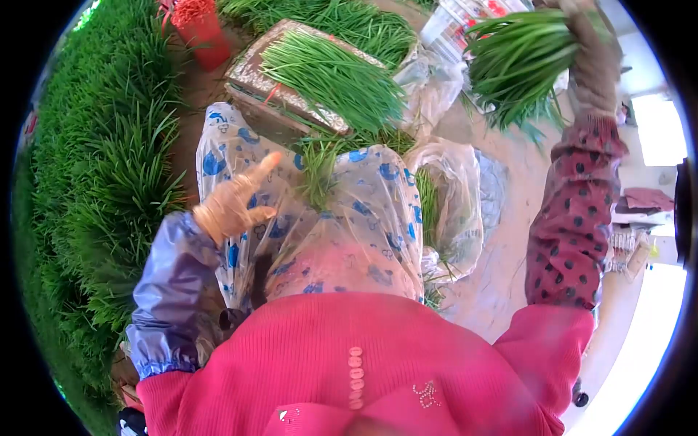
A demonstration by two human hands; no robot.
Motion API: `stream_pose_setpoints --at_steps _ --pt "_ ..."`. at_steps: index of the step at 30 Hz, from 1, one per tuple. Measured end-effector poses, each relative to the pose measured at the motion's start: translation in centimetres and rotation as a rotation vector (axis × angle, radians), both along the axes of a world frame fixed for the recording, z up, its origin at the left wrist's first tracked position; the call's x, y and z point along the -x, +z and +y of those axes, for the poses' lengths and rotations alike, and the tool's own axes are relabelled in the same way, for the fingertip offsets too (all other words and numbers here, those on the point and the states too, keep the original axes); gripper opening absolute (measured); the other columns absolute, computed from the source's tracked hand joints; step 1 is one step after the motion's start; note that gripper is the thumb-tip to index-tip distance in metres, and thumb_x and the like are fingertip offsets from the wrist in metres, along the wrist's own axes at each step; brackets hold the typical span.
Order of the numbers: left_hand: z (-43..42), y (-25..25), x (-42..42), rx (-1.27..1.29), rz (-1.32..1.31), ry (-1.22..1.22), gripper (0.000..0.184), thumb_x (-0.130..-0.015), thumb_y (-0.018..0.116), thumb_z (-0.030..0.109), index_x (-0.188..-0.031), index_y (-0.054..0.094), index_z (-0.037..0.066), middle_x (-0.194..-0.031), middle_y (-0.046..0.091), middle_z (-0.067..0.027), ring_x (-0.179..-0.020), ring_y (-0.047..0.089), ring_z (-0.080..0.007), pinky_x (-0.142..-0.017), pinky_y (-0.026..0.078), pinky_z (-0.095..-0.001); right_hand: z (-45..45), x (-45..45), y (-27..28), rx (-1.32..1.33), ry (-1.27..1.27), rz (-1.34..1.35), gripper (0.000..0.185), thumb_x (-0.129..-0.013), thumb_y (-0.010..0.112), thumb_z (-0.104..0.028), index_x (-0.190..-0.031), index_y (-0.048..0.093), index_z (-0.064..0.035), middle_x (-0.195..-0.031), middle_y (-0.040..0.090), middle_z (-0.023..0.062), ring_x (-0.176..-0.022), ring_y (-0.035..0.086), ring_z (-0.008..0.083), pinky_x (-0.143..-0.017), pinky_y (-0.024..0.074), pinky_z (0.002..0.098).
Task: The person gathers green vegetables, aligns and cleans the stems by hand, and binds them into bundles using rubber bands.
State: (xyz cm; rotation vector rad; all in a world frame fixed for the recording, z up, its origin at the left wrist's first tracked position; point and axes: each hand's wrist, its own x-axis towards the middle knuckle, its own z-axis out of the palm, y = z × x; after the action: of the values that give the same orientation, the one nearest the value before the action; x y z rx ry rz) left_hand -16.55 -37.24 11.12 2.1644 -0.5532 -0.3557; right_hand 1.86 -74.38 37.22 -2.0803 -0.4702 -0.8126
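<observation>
My right hand point(595, 69), in a brownish glove, is raised at the upper right. Its fingers are wrapped round the gathered end of a bunch of garlic chives point(520, 62), whose long green leaves fan out to the left. Over my knee, my left hand point(236, 203), in a thin pale glove, holds nothing, with thumb and forefinger apart. In front of me another pile of garlic chives point(334, 76) lies across a low patterned box point(247, 69). Loose green blades point(318, 171) rest on the clear plastic apron point(363, 192) with blue prints on my lap.
Tall green plants point(116, 145) grow along the left side. A red container point(207, 43) with red strips stands at the upper left. Beside my right leg is an open clear plastic bag point(462, 189) with greens inside. More cut greens point(349, 25) lie behind the box.
</observation>
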Motion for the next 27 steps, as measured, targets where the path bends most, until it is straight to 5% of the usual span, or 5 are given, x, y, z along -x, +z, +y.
stream_pose_setpoints --at_steps 3,7,16,19,27 --pt "1.1 2.5 -3.4 0.243 0.005 -0.062 0.107 -0.069 0.082 0.04 -0.151 0.02 0.006 -0.148 0.036 -0.0195 -0.136 0.037 -0.0291 -0.11 0.03 -0.0413 0.5 -0.3 -0.8 0.398 0.273 -0.161 0.014 -0.086 0.068 -0.014 -0.095 0.067 -0.0024 -0.079 0.065 0.0022 -0.069 0.061 0.0116 -0.068 0.0502 0.026" --pt "-0.8 8.4 -8.3 0.658 0.127 -0.085 0.129 -0.058 0.079 0.066 -0.153 0.01 0.012 -0.149 0.03 -0.0252 -0.14 0.027 -0.037 -0.111 0.024 -0.05 6.5 2.9 -1.8 -0.044 0.729 0.691 0.016 -0.085 0.067 -0.015 -0.094 0.068 -0.0023 -0.081 0.067 0.0036 -0.075 0.063 0.0114 -0.069 0.0504 0.0255" --pt "-10.3 3.4 -7.2 1.367 0.581 -0.172 0.099 -0.074 0.074 0.053 -0.147 0.024 0.007 -0.136 0.047 -0.0184 -0.121 0.049 -0.0291 -0.101 0.042 -0.0391 12.7 6.1 -11.7 -0.323 0.854 1.02 0.032 -0.077 0.076 -0.016 -0.104 0.064 -0.0024 -0.093 0.066 0.0029 -0.084 0.062 0.0106 -0.077 0.0502 0.0266" --pt "-11.0 5.2 -6.2 1.461 0.916 -0.169 0.078 -0.078 0.071 0.047 -0.137 0.04 0.007 -0.119 0.058 -0.014 -0.102 0.061 -0.0264 -0.089 0.05 -0.0376 12.6 6.2 -12.4 -0.139 0.706 0.547 0.077 -0.079 0.072 -0.014 -0.145 0.032 -0.0043 -0.128 0.054 0.0135 -0.115 0.056 0.0215 -0.097 0.0466 0.033" --pt "-11.6 5.3 -5.6 1.473 0.775 -0.258 0.066 -0.077 0.074 0.035 -0.129 0.046 0.005 -0.114 0.059 -0.0072 -0.101 0.061 -0.0192 -0.085 0.051 -0.033 11.9 4.7 -10.5 0.71 0.94 0.037 0.037 -0.085 0.062 -0.015 -0.118 0.059 0.0006 -0.107 0.062 0.0204 -0.107 0.058 0.0368 -0.094 0.0433 0.0436"
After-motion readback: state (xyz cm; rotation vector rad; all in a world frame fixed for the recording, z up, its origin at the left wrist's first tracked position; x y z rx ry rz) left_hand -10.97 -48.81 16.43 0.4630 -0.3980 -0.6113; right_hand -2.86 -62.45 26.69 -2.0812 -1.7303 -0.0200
